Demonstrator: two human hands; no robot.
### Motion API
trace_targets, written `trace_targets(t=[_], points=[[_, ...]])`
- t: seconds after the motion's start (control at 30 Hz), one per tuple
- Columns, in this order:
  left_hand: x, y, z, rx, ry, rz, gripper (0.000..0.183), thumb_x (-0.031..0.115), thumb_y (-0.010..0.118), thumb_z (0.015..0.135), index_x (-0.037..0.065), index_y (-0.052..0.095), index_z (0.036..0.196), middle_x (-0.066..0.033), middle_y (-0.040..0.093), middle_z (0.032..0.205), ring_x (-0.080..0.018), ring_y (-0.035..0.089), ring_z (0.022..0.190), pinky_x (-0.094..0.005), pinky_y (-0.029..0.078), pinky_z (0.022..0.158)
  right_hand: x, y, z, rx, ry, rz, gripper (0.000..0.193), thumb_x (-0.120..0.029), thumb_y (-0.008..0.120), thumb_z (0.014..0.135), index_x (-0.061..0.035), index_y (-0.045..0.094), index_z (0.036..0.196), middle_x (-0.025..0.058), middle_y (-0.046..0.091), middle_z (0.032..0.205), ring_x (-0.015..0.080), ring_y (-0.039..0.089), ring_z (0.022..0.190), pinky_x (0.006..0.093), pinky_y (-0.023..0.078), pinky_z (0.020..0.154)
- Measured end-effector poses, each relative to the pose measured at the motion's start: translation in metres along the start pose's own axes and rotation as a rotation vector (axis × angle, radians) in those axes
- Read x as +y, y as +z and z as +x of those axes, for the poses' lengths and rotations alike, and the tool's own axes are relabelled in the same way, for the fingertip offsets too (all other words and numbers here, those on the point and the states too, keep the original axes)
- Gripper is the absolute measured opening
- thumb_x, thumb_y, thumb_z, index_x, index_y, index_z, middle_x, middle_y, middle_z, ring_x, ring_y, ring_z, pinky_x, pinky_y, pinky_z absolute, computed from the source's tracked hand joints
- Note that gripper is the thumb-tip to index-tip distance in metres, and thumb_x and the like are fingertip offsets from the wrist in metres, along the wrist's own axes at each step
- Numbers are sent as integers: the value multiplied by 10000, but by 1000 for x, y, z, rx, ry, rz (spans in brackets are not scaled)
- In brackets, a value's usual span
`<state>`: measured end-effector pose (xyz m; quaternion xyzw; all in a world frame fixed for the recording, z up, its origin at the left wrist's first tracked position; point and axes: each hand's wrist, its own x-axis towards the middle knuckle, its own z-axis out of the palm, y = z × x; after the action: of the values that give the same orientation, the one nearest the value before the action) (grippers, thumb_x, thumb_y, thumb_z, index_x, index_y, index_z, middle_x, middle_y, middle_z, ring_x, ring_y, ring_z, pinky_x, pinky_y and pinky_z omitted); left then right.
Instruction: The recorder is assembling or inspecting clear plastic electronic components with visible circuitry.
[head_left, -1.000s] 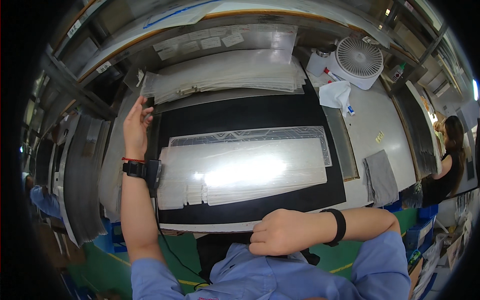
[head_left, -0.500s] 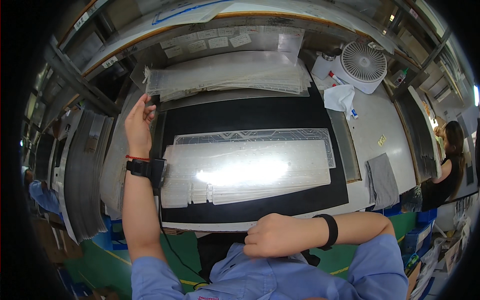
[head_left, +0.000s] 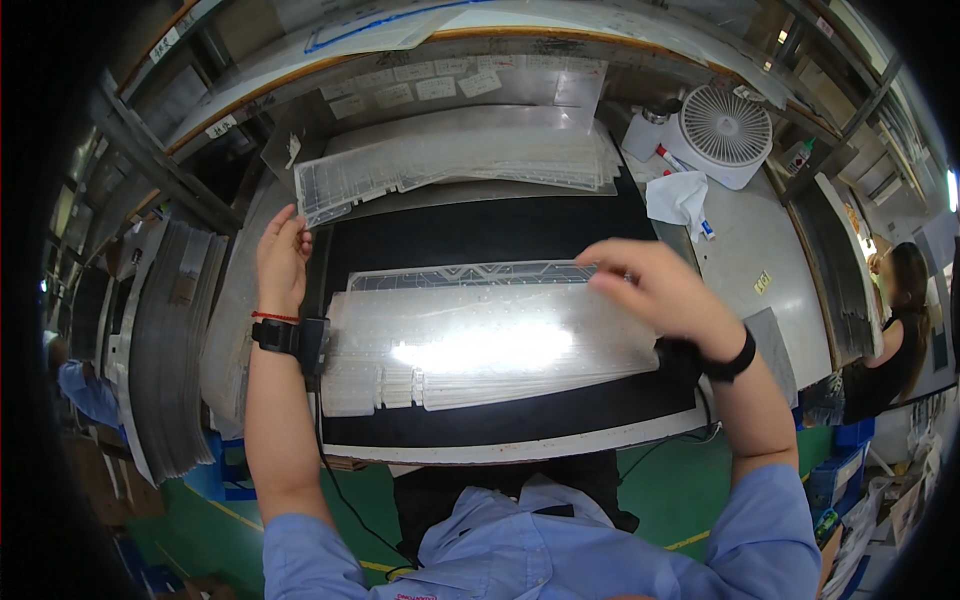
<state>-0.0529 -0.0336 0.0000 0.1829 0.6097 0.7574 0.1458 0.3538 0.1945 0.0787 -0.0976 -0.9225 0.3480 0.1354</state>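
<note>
The right hand [head_left: 660,295] curls its fingers [head_left: 612,268] loosely over the far edge of the clear plastic sheet [head_left: 480,340], touching it; whether they pinch it cannot be told. The left hand [head_left: 282,255] is raised just beyond the sheet's left end, fingers together and part-closed, gripping nothing visible. The sheet lies flat on the black mat [head_left: 480,225], with a stack of similar sheets [head_left: 450,160] behind it.
</note>
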Motion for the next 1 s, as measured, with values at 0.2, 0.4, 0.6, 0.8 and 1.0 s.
trace_targets(t=[0.2,0.4,0.6,0.8,1.0], points=[[10,11,-10,-187,-180,144,203,196,523,968,48,618,1070,25,561,737,-51,509,627,-183,380,542,88,-16,-20,159,78,-262,322,-173,687,835,24,621,1082,115,626,883,216,591,787,313,481,711],[11,-5,0,-198,-18,169,174,212,500,997,72,603,1007,26,557,727,-43,503,613,-172,360,513,77,-21,-20,-31,318,-138,298,-185,710,818,5,630,1034,86,567,815,193,548,738,323,442,645],[2,26,-9,-306,-108,-56,325,262,475,1014,26,521,1233,-76,634,1071,-86,590,843,-203,479,719,88,-15,-22,6,210,-3,175,-125,662,852,8,608,952,57,549,782,147,540,717,276,433,633],[5,19,-13,-311,-60,41,448,266,475,1012,19,421,1381,-129,560,1302,-141,590,1008,-254,478,840,86,-9,-18,146,285,191,92,-106,594,908,-14,595,911,-1,560,721,82,532,662,235,428,594],[5,14,-14,-490,-260,113,496,351,460,1010,28,419,1385,-125,563,1303,-162,584,1044,-279,462,892,100,-5,-17,259,384,374,71,-113,532,961,-74,590,968,-31,570,750,49,539,664,194,437,592]])
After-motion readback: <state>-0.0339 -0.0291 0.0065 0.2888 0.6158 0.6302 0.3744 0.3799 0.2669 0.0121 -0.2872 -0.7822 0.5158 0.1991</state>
